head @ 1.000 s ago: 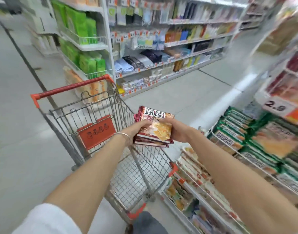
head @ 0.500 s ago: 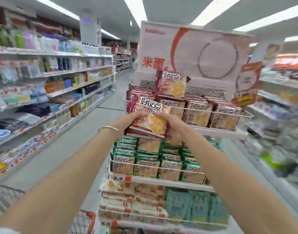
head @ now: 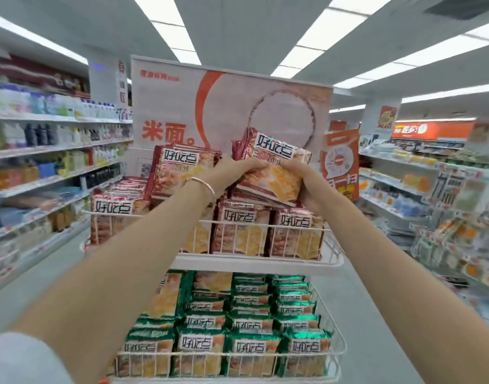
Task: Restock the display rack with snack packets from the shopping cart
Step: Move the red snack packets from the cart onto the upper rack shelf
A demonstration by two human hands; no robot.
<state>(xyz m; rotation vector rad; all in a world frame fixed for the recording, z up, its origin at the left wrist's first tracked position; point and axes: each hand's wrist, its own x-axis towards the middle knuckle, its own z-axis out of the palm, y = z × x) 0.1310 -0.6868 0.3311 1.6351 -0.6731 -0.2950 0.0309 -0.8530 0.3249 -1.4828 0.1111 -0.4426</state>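
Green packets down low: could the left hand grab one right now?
Probably not yet. The left hand and right hand both grip the stack of red packets above the top basket. Nothing blocks the green packets, though.

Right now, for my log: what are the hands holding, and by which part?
A stack of red snack packets: left hand grips its left edge, right hand its right edge.
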